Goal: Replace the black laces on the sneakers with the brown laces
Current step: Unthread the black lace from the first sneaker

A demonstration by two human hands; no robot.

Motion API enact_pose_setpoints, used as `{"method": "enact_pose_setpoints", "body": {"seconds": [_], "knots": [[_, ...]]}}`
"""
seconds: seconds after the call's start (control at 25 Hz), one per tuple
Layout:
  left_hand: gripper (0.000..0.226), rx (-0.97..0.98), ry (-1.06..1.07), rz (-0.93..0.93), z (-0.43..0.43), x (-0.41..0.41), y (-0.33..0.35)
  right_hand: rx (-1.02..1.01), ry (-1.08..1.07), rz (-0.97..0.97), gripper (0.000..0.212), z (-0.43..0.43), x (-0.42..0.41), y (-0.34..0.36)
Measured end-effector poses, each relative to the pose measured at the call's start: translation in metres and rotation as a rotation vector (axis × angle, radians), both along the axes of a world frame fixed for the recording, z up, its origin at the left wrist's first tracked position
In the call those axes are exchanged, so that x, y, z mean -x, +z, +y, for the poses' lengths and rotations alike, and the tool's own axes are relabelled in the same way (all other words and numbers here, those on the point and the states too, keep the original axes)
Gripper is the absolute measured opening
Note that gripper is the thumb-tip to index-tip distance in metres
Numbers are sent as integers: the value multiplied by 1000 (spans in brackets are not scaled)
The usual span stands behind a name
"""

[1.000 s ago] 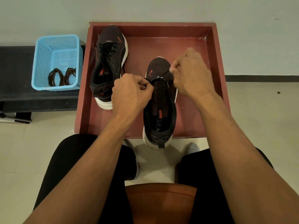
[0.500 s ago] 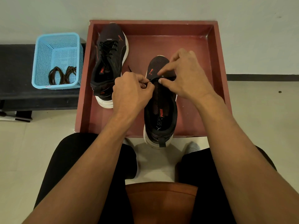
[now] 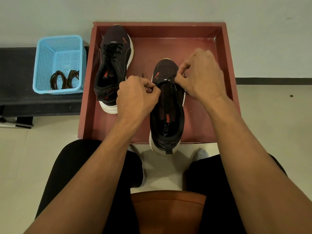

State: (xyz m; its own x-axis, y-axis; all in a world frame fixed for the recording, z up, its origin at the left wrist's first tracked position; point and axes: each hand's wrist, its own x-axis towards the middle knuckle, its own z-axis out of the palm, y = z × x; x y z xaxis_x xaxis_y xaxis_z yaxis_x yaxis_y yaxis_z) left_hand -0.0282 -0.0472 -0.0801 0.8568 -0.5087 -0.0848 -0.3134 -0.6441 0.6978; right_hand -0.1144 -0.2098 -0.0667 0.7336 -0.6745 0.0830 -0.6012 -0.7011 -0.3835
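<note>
Two black sneakers lie in a red tray point(image 3: 226, 53). The left sneaker point(image 3: 114, 65) keeps its black laces crossed through the eyelets. The right sneaker point(image 3: 167, 108) lies nearer, its heel over the tray's front edge. A black lace point(image 3: 166, 81) runs taut across its lowest eyelets. My left hand point(image 3: 136, 97) pinches one end at the shoe's left side. My right hand point(image 3: 200, 75) pinches the other end at the right side. Brown laces point(image 3: 65, 80) lie coiled in a blue basket point(image 3: 50, 54).
The basket stands on a dark low bench point(image 3: 16, 81) left of the tray. A wall rises behind the tray. My knees in black trousers point(image 3: 76, 162) frame a brown stool seat point(image 3: 168, 211) below. Pale floor tiles lie to the right.
My right hand, which reached onto the shoe's toe half a second ago, has drawn back to the right with the lace end, pulling the lace taut again. My left hand has stayed put.
</note>
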Motion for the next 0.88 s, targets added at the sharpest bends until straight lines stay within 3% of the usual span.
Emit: {"method": "enact_pose_setpoints", "body": {"seconds": [0.2,0.28,0.48,0.88], "knots": [[14,5,1,-1,1,-1,-1,-24,-281,-11,14,-29,18,1],[15,5,2,2,2,0,-1,-33,-188,-7,6,-26,18,-1],[22,2,-4,13,0,-2,-1,-132,219,18,22,8,0,6],[27,-10,-21,21,1,-1,1,37,264,27,11,22,-10,-8]]}}
